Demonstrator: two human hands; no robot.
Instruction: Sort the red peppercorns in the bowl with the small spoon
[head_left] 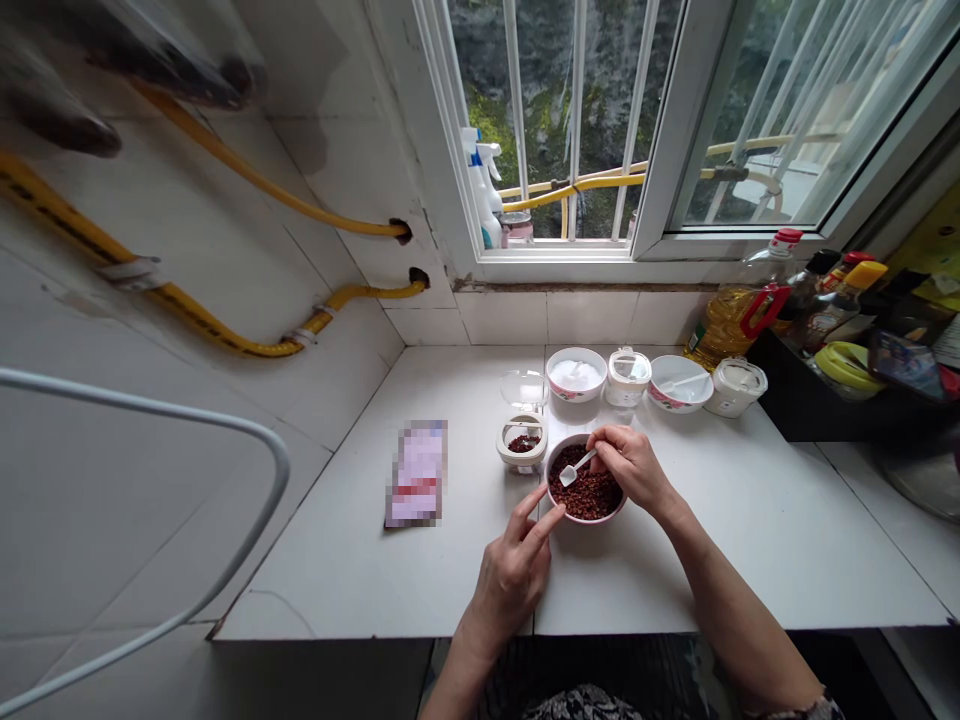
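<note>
A bowl (589, 521) full of small dark red-brown peppercorn-like grains (592, 497) stands on the white counter. My right hand (628, 462) pinches the handle of a small white spoon (570, 474), whose scoop is over the grains at the bowl's left side. Fingers of my left hand (517, 560) are spread, with the tips touching the bowl's left rim. Just left of the bowl is a seasoning jar (521, 459) with its clear lid (525, 388) flipped up and some of the same dark grains inside.
Behind stand a bowl of white granules (576, 372), a lidded jar (628, 376), a bowl with a white spoon (680, 392) and another jar (738, 388). A blurred purple packet (418, 472) lies left. An oil bottle (735, 310) and a black condiment rack (806, 400) are at right.
</note>
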